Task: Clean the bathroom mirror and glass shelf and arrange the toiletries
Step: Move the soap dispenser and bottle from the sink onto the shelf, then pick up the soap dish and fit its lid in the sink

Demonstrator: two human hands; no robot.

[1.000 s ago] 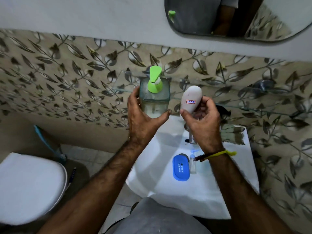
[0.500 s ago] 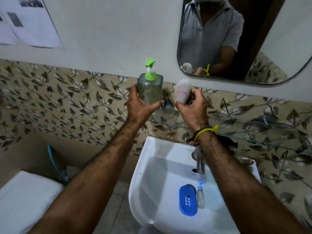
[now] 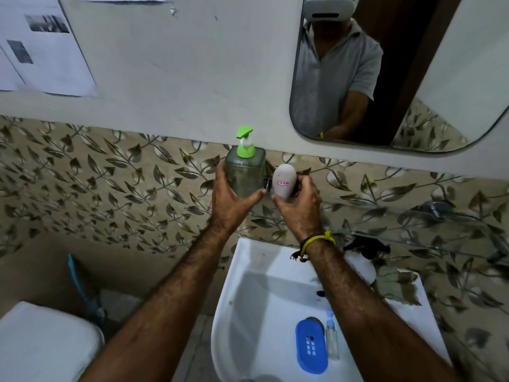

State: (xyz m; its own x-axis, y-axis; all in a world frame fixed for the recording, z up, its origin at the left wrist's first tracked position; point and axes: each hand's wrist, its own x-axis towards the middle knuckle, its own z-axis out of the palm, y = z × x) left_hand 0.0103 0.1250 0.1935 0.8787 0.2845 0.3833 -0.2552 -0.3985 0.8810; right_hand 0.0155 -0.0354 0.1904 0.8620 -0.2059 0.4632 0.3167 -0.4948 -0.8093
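Observation:
My left hand (image 3: 232,201) grips a clear square soap dispenser (image 3: 244,172) with a green pump top, held upright at the left end of the glass shelf (image 3: 413,216). My right hand (image 3: 298,204) grips a white oval bottle (image 3: 283,181) with a small red-edged label, right beside the dispenser. Both are level with the shelf; whether they rest on it I cannot tell. The mirror (image 3: 399,78) hangs on the wall above and to the right, showing a person in a grey shirt.
Below is a white washbasin (image 3: 248,312) holding a blue soap dish (image 3: 311,346) and a small clear bottle (image 3: 332,339). A black spray head (image 3: 367,245) and a cloth (image 3: 396,285) sit at the basin's back right. A toilet lid (image 3: 41,346) is at lower left.
My head has tilted up, so more of the mirror and wall shows. Both hands have lifted the dispenser and the white bottle from above the basin to shelf level.

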